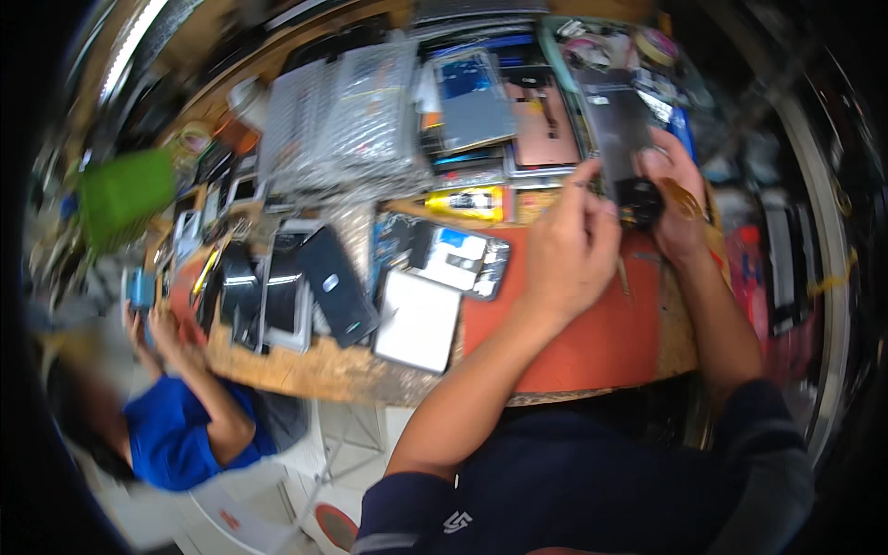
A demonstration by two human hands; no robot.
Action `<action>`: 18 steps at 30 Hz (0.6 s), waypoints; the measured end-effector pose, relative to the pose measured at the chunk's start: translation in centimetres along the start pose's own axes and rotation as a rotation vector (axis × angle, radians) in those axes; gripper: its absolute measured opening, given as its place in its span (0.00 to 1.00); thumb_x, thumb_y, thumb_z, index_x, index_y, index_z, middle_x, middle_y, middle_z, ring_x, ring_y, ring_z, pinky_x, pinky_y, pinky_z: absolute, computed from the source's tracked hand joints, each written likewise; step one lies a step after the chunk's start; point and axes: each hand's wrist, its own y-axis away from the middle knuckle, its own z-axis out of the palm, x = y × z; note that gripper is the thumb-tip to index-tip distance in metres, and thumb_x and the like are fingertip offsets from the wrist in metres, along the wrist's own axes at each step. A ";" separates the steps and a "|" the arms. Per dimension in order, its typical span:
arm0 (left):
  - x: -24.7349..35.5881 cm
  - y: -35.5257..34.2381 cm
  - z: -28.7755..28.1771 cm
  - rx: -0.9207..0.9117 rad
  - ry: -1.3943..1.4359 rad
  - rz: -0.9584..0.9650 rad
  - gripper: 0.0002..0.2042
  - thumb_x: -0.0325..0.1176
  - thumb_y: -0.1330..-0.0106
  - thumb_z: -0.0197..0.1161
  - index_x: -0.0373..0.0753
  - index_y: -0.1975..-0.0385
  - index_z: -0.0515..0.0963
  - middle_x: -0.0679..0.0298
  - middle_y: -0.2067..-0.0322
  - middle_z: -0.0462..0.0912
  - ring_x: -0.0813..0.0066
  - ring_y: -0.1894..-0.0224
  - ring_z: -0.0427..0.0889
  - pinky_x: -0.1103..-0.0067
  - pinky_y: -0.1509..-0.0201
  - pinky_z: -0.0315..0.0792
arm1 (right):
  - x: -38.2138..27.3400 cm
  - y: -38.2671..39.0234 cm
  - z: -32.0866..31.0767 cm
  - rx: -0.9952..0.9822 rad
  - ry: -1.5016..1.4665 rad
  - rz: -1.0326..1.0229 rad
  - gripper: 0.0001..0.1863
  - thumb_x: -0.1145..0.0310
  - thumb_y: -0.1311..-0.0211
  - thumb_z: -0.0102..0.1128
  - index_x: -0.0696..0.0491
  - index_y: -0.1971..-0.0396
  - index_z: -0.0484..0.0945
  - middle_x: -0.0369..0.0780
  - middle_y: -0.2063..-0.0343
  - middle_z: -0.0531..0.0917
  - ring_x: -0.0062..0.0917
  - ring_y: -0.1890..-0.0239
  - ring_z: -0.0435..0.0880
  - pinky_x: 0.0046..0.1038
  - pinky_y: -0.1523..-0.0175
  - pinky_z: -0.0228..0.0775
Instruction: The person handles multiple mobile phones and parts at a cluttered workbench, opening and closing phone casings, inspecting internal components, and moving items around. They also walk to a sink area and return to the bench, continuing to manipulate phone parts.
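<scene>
My right hand (683, 194) is closed round the lower right side of a dark, glossy flat panel (618, 116), which looks like a phone screen and is raised above the bench. An amber strip (682, 198) hangs beside that hand's fingers. My left hand (573, 245) comes up to the panel's lower left edge with its fingers curled together; what they pinch, if anything, is hidden. Below the hands lies an orange-red work mat (592, 338). Left of it are an opened phone (462, 259) with its inside showing and a white rectangular panel (418, 319).
Dark phones (338, 285) crowd the bench at left. Bubble-wrapped packs (370, 102), stacked phone parts (472, 97) and a yellow box (470, 203) sit behind. A tray of tapes (655, 46) stands far right. Another person (185, 430) in blue handles a device beside a green basket (127, 196).
</scene>
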 end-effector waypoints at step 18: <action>-1.0 -0.9 -0.7 -0.069 0.474 -0.506 0.10 0.33 0.23 0.58 0.32 0.53 0.78 0.72 0.73 0.78 0.89 0.75 0.71 0.88 0.73 0.65 | 1.2 0.6 -0.2 -0.156 -0.008 -0.001 0.17 0.74 0.27 0.57 0.60 0.43 0.68 0.43 0.52 0.84 0.20 0.49 0.83 0.25 0.43 0.74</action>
